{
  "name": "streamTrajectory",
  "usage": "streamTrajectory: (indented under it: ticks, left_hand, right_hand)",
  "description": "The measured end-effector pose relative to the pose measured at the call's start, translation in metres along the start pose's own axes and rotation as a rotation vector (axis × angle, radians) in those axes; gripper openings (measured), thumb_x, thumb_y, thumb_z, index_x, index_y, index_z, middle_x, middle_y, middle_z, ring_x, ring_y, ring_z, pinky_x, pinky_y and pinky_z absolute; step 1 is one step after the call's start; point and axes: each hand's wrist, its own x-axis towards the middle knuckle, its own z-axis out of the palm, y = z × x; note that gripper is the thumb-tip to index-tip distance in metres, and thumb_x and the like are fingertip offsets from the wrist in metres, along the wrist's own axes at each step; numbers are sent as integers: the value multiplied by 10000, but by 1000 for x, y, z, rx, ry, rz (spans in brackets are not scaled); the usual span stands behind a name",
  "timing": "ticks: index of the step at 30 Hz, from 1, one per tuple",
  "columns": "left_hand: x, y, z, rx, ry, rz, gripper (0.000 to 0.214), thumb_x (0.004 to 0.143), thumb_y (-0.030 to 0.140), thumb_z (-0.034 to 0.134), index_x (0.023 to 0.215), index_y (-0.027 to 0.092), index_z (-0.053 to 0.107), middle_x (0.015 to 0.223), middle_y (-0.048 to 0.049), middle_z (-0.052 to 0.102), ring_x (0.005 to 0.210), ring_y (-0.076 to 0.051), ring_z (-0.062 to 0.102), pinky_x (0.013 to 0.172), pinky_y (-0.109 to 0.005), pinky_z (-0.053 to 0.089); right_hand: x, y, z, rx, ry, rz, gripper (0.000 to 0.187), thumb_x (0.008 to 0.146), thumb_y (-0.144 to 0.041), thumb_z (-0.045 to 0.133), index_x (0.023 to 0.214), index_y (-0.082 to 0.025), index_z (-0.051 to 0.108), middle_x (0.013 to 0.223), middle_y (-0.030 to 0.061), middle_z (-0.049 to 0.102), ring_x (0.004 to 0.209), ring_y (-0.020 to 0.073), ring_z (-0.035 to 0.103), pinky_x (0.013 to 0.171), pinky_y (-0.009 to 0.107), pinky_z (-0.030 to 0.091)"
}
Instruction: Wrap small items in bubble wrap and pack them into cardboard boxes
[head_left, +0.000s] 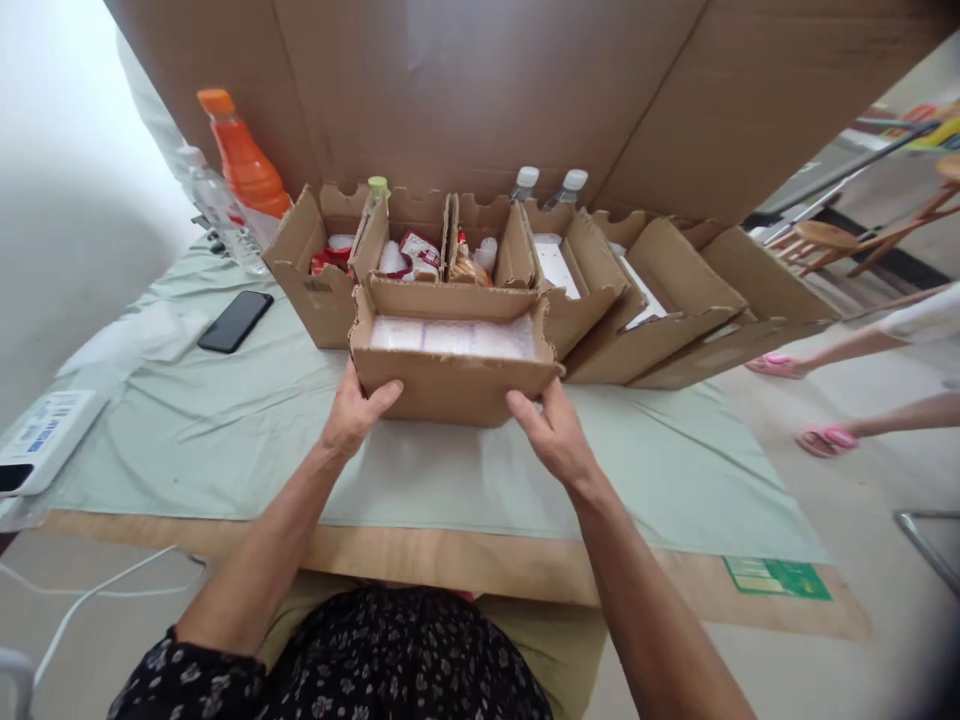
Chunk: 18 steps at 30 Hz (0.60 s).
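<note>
Green cloth [450, 490] lies below the left hand [354, 412] and the right hand [555, 428], which together hold one cardboard box [450, 390] with pale contents [450, 338]; six other boxes [319, 312] stand beyond and rightward, three with packets [421, 255] inside

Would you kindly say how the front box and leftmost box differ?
The front box shows its long side, the leftmost box its narrow end. The left hand and right hand hold the front box; the leftmost box stands unheld. The front box shows pale contents, the leftmost box red wrapping. Both are open brown cardboard.
</note>
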Motion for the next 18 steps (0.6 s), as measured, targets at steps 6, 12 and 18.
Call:
streamTrajectory:
  ticks: [6, 12, 18]
  left_hand:
    - [-96, 5, 6, 188, 40, 27, 879, 794, 676, 742, 1485, 197, 486, 1411, -166, 635, 1421, -353, 537, 1183, -482, 470]
    - [-104, 4, -60, 131, 270, -50, 660, 772, 621, 791, 1235, 174, 642, 1138, -113, 749, 1199, -333, 687, 1119, -495, 524]
    - [-87, 41, -2, 11, 44, 72, 929, 791, 587, 787, 1535, 189, 400, 1503, -163, 575, 1431, -359, 530, 1236, -504, 416]
  right_hand:
    - [-98, -13, 3, -140, 254, 17, 691, 990, -553, 536, 1567, -186, 437, 1541, 172, 538, 1450, 352, 486, 1205, 552, 384]
    - [-80, -41, 55, 44, 62, -8, 763, 959, -593, 576, 1590, -198, 408, 1551, 174, 538, 1408, 347, 531, 1176, 543, 436]
    - [-82, -39, 17, -14, 373, -25, 632, 970, -580, 579, 1482, -212, 550, 1438, 151, 620, 1375, 360, 549, 1181, 567, 395]
